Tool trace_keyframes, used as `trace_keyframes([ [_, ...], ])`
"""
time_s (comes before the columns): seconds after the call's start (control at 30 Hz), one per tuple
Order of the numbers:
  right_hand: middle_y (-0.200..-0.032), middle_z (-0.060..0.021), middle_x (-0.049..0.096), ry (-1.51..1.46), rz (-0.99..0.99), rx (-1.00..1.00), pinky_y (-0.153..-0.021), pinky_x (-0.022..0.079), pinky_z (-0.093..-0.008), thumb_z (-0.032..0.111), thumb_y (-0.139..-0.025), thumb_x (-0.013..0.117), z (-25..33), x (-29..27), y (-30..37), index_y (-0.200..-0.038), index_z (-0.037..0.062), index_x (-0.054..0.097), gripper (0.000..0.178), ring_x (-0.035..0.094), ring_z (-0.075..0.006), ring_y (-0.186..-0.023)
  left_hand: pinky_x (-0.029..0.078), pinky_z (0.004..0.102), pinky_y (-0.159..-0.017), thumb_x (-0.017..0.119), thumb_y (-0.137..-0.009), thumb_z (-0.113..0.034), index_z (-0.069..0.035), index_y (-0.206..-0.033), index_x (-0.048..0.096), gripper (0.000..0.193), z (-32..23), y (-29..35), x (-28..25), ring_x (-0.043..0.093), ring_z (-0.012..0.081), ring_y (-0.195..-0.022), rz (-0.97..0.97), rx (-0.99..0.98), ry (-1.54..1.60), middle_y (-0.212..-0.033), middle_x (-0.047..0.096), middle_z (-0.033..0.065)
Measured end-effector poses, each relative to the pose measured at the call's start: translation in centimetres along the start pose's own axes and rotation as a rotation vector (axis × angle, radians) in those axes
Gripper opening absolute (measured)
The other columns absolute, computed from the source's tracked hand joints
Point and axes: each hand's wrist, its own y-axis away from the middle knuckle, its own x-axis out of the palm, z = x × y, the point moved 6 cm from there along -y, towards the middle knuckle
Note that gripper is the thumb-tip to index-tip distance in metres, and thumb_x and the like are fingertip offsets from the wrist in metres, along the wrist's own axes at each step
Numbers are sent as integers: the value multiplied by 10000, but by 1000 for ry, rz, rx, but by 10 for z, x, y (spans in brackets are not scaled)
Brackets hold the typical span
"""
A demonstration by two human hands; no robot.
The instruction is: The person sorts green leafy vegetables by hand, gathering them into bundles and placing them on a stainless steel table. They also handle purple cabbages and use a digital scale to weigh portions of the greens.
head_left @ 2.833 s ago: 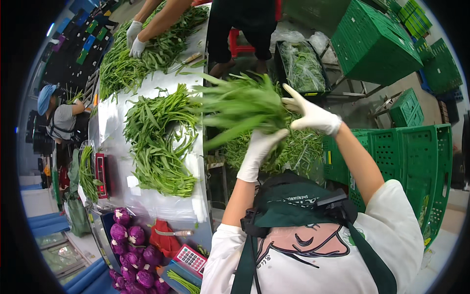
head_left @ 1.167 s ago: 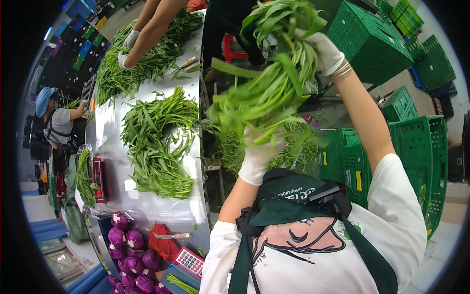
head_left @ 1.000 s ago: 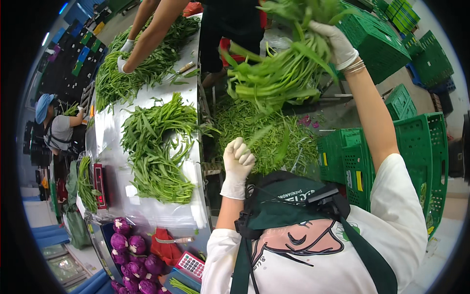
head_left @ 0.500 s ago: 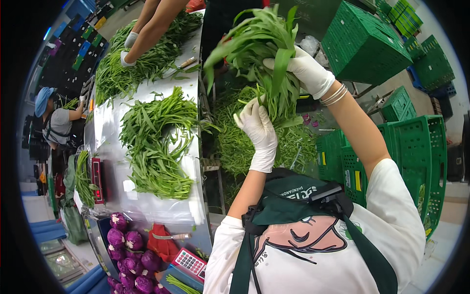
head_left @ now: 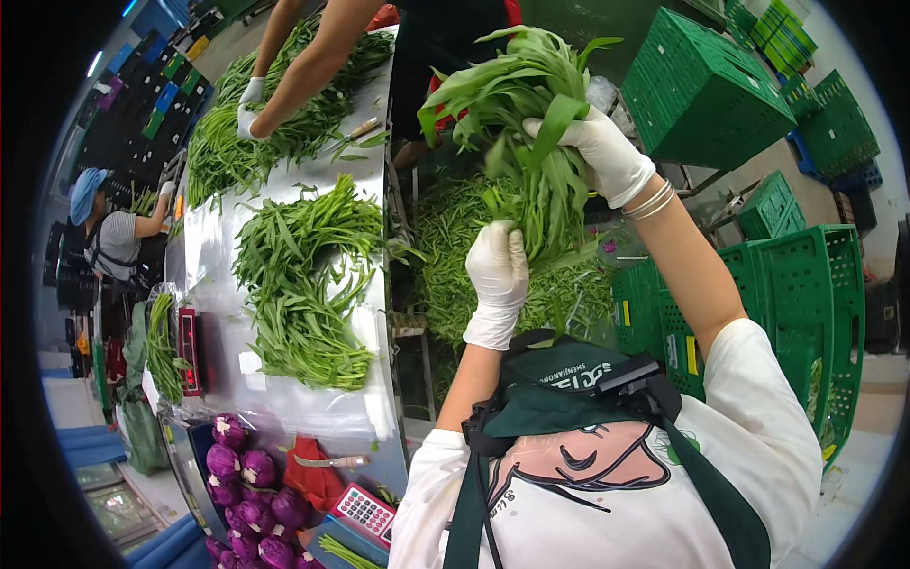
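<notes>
A bunch of water spinach [head_left: 545,175] is held up in front of me, off the right edge of the metal table. My right hand [head_left: 607,156], in a white glove, grips it from the right, the thumb lying across the leaves. Lower down, my gloved left hand [head_left: 498,275] has its fingers curled closed against the stems at the bunch's left side; exactly what they pinch is partly hidden. To the left, several more bunches form a curved pile of water spinach [head_left: 303,284] on the table.
A co-worker's gloved hands [head_left: 248,109] are in a larger heap of greens [head_left: 232,156] at the far left. A knife [head_left: 363,128] lies beside it. Purple cabbages [head_left: 256,517], a curved knife [head_left: 332,462] and a calculator [head_left: 365,512] are near left. Green crates [head_left: 796,294] stand right.
The bunch has shifted slightly right and down with my right hand. My left hand has moved a little lower, its fingers more tightly curled. The co-worker's arms have shifted slightly over the heap.
</notes>
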Motion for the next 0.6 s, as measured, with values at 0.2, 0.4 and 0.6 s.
trace_keyframes([
  [0.2, -918, -73, 648, -25, -126, -242, -718, 556, -298, 103, -841, 619, 54, -29, 6, -1059, 30, 578, 234, 640, -149, -811, 457, 457, -550, 479, -906, -265, -64, -844, 499, 211, 126, 99, 25, 588, 353, -613, 530, -292, -477, -678, 597, 156],
  [0.4, -900, -105, 648, -288, 67, -111, -658, 565, -327, 135, -845, 624, 46, -15, -2, -1058, 5, 570, 256, 651, -188, -743, 395, 440, -906, 516, -887, -393, -97, -1276, 463, 492, 191, 106, 54, 500, 311, -1119, 413, -779, 289, -1242, 502, 194],
  [0.6, -858, -102, 616, -197, 23, -21, -674, 542, -295, 196, -875, 579, 6, -47, -13, -1010, 6, 559, 233, 621, -169, -744, 386, 337, -731, 523, -850, -394, -74, -1275, 447, 537, 19, 43, 55, 479, 192, -916, 472, -986, 2002, -1319, 454, 152],
])
